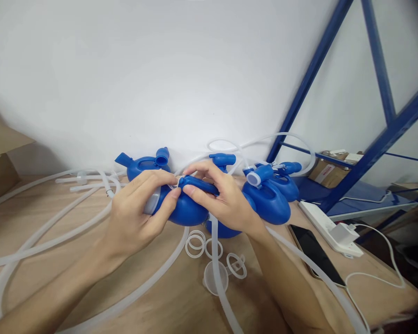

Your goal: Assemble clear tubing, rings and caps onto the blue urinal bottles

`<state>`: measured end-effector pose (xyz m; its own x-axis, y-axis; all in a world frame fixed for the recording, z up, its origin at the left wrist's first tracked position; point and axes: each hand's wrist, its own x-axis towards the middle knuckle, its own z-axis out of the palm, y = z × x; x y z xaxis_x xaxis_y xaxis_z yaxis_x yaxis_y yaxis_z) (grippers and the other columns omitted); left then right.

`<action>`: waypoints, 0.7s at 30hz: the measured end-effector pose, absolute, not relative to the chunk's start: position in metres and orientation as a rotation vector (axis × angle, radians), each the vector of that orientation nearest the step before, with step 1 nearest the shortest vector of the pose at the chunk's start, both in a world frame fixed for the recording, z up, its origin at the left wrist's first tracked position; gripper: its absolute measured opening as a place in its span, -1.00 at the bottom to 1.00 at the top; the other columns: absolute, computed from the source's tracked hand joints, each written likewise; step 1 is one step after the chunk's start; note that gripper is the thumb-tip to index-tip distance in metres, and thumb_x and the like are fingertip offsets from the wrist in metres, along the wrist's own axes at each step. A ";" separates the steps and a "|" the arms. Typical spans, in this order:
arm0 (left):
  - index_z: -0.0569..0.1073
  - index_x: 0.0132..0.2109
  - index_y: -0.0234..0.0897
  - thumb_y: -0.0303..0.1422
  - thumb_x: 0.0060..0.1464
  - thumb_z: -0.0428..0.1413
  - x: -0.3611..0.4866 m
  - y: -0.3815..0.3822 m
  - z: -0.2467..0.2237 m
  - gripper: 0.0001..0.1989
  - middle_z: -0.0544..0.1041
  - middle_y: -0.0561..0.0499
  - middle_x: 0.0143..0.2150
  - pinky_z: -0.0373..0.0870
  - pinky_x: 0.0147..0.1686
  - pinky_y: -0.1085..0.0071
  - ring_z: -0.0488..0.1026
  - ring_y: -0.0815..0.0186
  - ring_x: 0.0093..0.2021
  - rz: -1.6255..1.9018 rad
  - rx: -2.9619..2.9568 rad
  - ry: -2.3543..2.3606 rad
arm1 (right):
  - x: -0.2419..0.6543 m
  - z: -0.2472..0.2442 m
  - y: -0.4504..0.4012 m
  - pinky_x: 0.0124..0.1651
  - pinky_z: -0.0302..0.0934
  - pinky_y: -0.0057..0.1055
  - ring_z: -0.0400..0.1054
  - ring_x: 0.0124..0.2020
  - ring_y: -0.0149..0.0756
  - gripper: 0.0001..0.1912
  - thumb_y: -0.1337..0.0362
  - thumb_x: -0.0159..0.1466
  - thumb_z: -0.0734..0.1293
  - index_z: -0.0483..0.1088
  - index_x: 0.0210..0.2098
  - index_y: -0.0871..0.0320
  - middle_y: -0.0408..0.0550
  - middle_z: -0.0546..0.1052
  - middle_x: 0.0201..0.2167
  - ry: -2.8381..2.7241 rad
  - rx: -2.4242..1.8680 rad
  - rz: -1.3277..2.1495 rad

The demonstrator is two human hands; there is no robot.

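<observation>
A blue plastic bottle (188, 211) with a handle lies sideways between my hands, above the wooden table. My left hand (137, 211) is wrapped round its whitish neck end, with thumb and fingertips at the near end of the handle. My right hand (221, 192) pinches the blue handle from the other side. The fingertips of both hands nearly meet over a small pale piece at the handle's end, too small to make out. Below the bottle, several clear rings (195, 244) and a translucent round cap (216, 278) lie on the table.
More blue bottles (267, 202) stand along the wall behind and to the right. Clear hoses (52, 222) cross the table (181, 297). At the right are a phone (315, 255), a white power strip (329, 227) and a blue metal frame (313, 69). A cardboard box (2, 174) sits far left.
</observation>
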<state>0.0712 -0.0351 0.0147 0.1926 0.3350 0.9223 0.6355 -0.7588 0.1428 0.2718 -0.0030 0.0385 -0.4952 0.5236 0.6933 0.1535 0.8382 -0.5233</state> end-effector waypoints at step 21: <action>0.50 -0.24 -0.26 -0.58 0.14 0.22 0.067 -0.041 0.019 -0.87 0.60 -0.04 -0.20 0.56 -0.29 0.39 0.58 0.32 -0.28 -1.523 -2.104 -0.704 | 0.268 0.032 0.000 -0.26 0.31 -0.42 0.41 -0.28 -0.35 -0.84 0.15 0.35 0.42 0.44 -0.13 0.05 -0.16 0.52 -0.27 -2.045 -0.479 0.582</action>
